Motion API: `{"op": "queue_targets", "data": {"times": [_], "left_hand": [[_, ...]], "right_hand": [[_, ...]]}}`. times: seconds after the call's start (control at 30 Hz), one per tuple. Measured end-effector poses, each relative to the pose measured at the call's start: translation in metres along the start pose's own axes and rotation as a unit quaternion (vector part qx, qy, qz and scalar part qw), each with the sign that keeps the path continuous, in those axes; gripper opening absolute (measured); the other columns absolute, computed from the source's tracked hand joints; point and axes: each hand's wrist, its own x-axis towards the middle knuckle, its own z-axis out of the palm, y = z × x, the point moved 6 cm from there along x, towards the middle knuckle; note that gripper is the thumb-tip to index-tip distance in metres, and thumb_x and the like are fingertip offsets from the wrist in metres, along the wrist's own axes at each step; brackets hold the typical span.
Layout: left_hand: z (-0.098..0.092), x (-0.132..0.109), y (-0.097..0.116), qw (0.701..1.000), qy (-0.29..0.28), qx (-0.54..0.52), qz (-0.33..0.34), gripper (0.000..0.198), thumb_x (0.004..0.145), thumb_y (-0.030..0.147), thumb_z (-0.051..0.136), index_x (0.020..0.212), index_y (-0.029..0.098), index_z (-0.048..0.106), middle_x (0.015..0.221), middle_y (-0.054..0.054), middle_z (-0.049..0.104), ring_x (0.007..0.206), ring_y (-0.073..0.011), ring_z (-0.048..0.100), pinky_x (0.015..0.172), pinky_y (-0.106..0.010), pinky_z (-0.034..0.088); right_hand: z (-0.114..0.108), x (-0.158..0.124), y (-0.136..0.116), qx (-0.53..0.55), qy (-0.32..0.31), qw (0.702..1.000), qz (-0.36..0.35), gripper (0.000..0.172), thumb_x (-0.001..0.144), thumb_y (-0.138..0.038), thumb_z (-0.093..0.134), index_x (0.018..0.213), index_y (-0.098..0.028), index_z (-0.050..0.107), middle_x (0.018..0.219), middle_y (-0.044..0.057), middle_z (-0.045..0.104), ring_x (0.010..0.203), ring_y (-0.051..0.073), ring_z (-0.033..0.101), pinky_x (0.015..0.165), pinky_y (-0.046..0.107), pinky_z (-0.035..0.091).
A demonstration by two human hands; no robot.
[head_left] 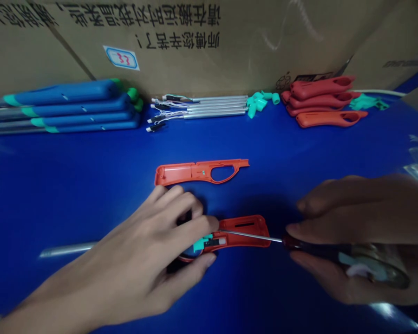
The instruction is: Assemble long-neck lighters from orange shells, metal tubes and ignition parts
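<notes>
My left hand is closed over an orange-red plastic shell half, pressing it on the blue table. A small teal part and a black piece with a white end sit in the shell by my fingertips. From under the same hand a metal tube sticks out to the left. My right hand grips a screwdriver with a thin metal shaft and a partly see-through handle. Its shaft runs left over the shell, and its tip is near my left index finger. A matching shell half lies just beyond, inner side up.
Blue-handled long pieces are stacked at the back left. Several metal tubes with wires lie at the back middle beside small teal parts. More red shells are piled at the back right. A cardboard box walls off the far side.
</notes>
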Motion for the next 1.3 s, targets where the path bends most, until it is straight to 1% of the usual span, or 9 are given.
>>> {"op": "queue_targets", "data": {"times": [0.07, 0.17, 0.23, 0.37, 0.5, 0.63, 0.8, 0.97, 1.3], "left_hand": [[0.001, -0.001, -0.001, 1.000, -0.006, -0.003, -0.006, 0.018, 0.092, 0.025, 0.057, 0.110, 0.024, 0.060, 0.103, -0.005, 0.055, 0.099, -0.0227, 0.050, 0.083, -0.037, 0.045], [0.002, -0.002, -0.002, 1.000, -0.018, -0.004, -0.008, 0.020, 0.092, 0.025, 0.057, 0.113, 0.025, 0.059, 0.107, -0.005, 0.055, 0.104, -0.0235, 0.050, 0.088, -0.039, 0.045], [0.002, -0.003, -0.002, 1.000, -0.025, -0.006, -0.007, 0.022, 0.092, 0.025, 0.057, 0.114, 0.025, 0.058, 0.110, -0.005, 0.055, 0.107, -0.0239, 0.049, 0.091, -0.040, 0.044], [0.002, -0.005, -0.004, 0.999, -0.032, -0.006, -0.013, 0.021, 0.093, 0.028, 0.058, 0.113, 0.025, 0.057, 0.111, -0.005, 0.055, 0.106, -0.0239, 0.050, 0.091, -0.041, 0.045], [0.002, -0.004, -0.005, 0.999, -0.032, 0.000, -0.013, 0.018, 0.093, 0.027, 0.057, 0.110, 0.023, 0.056, 0.110, -0.005, 0.054, 0.105, -0.0236, 0.050, 0.091, -0.042, 0.044], [0.002, -0.002, -0.004, 0.999, -0.031, -0.001, -0.008, 0.017, 0.093, 0.026, 0.056, 0.110, 0.023, 0.056, 0.109, -0.005, 0.055, 0.105, -0.0234, 0.050, 0.091, -0.042, 0.044], [0.001, -0.002, -0.002, 1.000, -0.025, -0.005, -0.006, 0.018, 0.093, 0.026, 0.057, 0.111, 0.023, 0.056, 0.111, -0.004, 0.055, 0.108, -0.0226, 0.049, 0.092, -0.039, 0.044], [0.000, -0.001, -0.001, 1.000, -0.022, -0.010, -0.002, 0.018, 0.092, 0.024, 0.057, 0.110, 0.022, 0.056, 0.111, -0.005, 0.055, 0.107, -0.0222, 0.049, 0.091, -0.037, 0.045], [0.000, 0.001, -0.001, 1.000, -0.019, -0.005, -0.006, 0.019, 0.092, 0.025, 0.057, 0.111, 0.021, 0.057, 0.109, -0.005, 0.057, 0.104, -0.0232, 0.051, 0.088, -0.038, 0.046]], "right_hand": [[-0.006, 0.011, 0.001, 0.035, 0.009, 0.999, 0.025, 0.009, 0.094, -0.035, 0.063, 0.092, -0.026, 0.065, 0.063, -0.003, 0.068, 0.046, 0.006, 0.061, 0.043, 0.014, 0.048], [-0.014, 0.027, -0.001, 0.047, 0.019, 0.998, 0.038, 0.010, 0.092, -0.033, 0.065, 0.087, -0.025, 0.066, 0.064, -0.001, 0.070, 0.046, 0.006, 0.062, 0.043, 0.013, 0.048], [-0.018, 0.031, -0.001, 0.051, 0.027, 0.997, 0.043, 0.011, 0.092, -0.033, 0.065, 0.085, -0.024, 0.067, 0.066, 0.000, 0.071, 0.048, 0.006, 0.063, 0.044, 0.013, 0.049], [-0.017, 0.029, -0.002, 0.052, 0.024, 0.998, 0.036, 0.013, 0.092, -0.033, 0.065, 0.084, -0.023, 0.067, 0.066, 0.001, 0.071, 0.049, 0.005, 0.064, 0.046, 0.011, 0.049], [-0.016, 0.026, -0.002, 0.065, 0.041, 0.996, 0.038, 0.013, 0.093, -0.030, 0.064, 0.085, -0.020, 0.069, 0.062, 0.000, 0.069, 0.048, 0.003, 0.062, 0.047, 0.009, 0.047], [-0.016, 0.026, -0.002, 0.072, 0.060, 0.994, 0.049, 0.015, 0.092, -0.030, 0.064, 0.082, -0.021, 0.069, 0.059, -0.002, 0.067, 0.048, 0.003, 0.059, 0.049, 0.011, 0.046], [-0.014, 0.031, -0.003, 0.049, 0.009, 0.998, 0.040, 0.017, 0.093, -0.028, 0.063, 0.078, -0.023, 0.067, 0.061, -0.003, 0.068, 0.046, 0.003, 0.056, 0.044, 0.011, 0.043], [-0.014, 0.030, 0.000, 0.084, 0.016, 0.995, 0.059, 0.011, 0.091, -0.025, 0.065, 0.080, -0.024, 0.064, 0.067, -0.001, 0.070, 0.049, 0.005, 0.061, 0.046, 0.015, 0.046], [-0.014, 0.031, -0.001, 0.087, 0.004, 0.995, 0.046, 0.008, 0.091, -0.024, 0.065, 0.083, -0.023, 0.063, 0.062, -0.003, 0.068, 0.048, 0.005, 0.059, 0.046, 0.014, 0.045]]}}
